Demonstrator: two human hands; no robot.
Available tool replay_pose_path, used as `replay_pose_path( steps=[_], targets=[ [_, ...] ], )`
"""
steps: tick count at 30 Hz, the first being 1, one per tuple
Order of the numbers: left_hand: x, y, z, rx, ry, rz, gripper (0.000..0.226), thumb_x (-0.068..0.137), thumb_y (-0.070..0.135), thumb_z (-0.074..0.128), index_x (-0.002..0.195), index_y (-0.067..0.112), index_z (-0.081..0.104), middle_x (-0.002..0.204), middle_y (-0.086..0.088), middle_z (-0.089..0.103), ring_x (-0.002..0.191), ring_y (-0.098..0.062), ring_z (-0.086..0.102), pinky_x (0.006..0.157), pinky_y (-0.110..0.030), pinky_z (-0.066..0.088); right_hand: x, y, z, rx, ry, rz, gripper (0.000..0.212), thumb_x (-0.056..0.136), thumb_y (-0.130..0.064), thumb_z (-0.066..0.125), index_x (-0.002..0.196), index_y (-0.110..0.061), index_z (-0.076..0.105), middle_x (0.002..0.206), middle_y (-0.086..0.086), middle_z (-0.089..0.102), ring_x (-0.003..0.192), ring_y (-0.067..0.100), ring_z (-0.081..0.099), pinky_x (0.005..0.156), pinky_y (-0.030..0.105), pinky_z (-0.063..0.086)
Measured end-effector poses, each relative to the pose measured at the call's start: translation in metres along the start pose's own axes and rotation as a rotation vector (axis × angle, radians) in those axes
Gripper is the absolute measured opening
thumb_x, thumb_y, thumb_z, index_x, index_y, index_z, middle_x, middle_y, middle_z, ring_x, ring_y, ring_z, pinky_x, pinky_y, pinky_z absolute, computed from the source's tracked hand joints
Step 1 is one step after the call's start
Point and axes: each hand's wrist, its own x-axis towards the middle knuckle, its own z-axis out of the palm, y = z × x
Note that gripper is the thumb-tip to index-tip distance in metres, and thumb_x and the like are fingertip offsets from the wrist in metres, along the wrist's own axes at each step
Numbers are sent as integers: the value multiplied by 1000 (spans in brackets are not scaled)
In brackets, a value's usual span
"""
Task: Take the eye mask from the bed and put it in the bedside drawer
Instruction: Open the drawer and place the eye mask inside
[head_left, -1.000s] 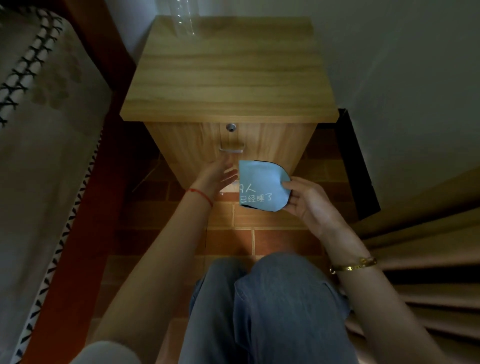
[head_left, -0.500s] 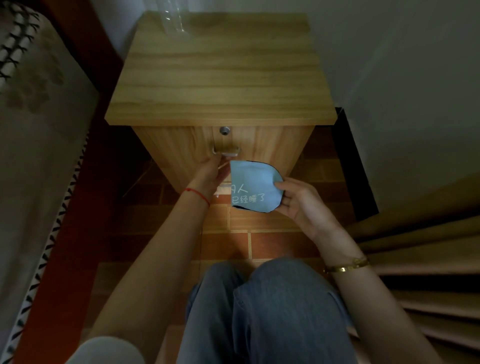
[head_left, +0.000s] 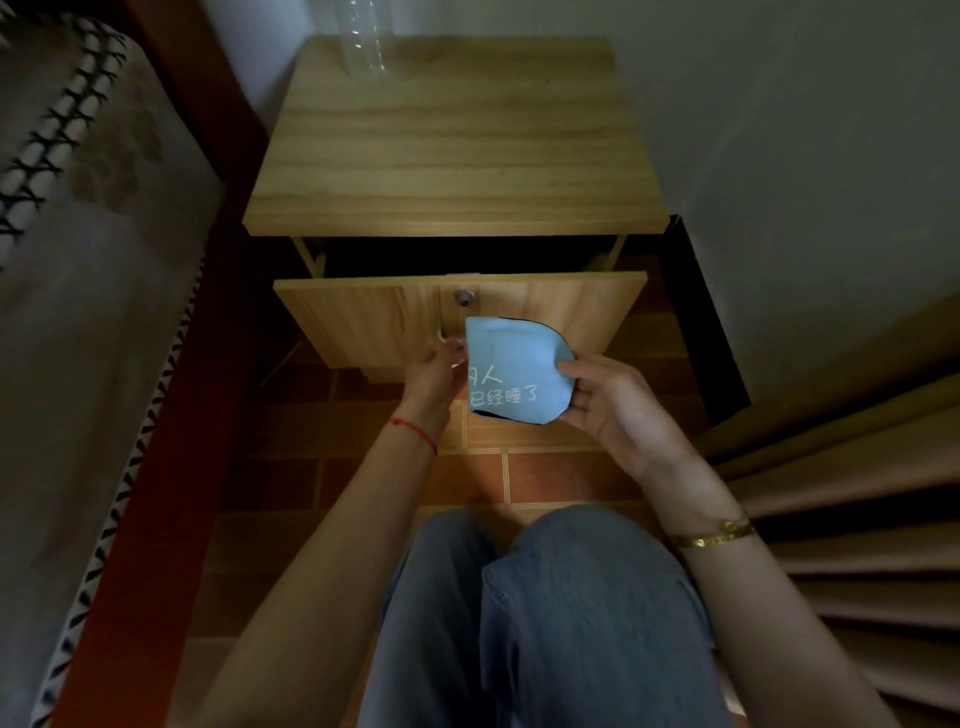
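Drawer is held part-open by the left hand, fingers hooked on its handle. Eye mask is pinched folded in the right hand, ready for dropping in.

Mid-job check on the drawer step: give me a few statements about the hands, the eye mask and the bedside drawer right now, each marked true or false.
1. The right hand holds the blue eye mask. True.
2. The drawer is fully shut. False: it is pulled partly out, with a dark gap under the nightstand top.
3. The left hand is at the drawer handle. True.
4. The eye mask already lies inside the drawer. False: it is in front of the drawer face, in the right hand's grip.
5. The nightstand top is bare. False: a clear plastic bottle stands at its back left.
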Motion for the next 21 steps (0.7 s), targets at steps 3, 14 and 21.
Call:
replay_pose_path(
  steps=[3,14,21],
  targets=[
    [-14,-10,-8,14,11,16,17,97,14,52,86,5,61,84,-7,64,72,-18,61,56,-25,54,-12,5,2,-11,-25,-17,23,89,-13,55,107,-4,67,105,14,72,102,29,67,89,40,55],
    [-48,-58,-39,-8,53,-121,30,93,8,59,121,-2,58,130,-23,60,119,-36,59,82,-32,53,-35,17,14,21,-7,-3,28,88,-13,56,114,-3,63,111,17,70,104,29,68,94,43,53],
    [-59,-56,-45,70,23,-66,29,97,15,54,121,-1,57,128,-22,61,116,-36,60,71,-31,54,-33,23,18,39,-33,21,27,87,-15,59,112,-6,64,105,12,74,101,26,70,89,39,56]
  ],
)
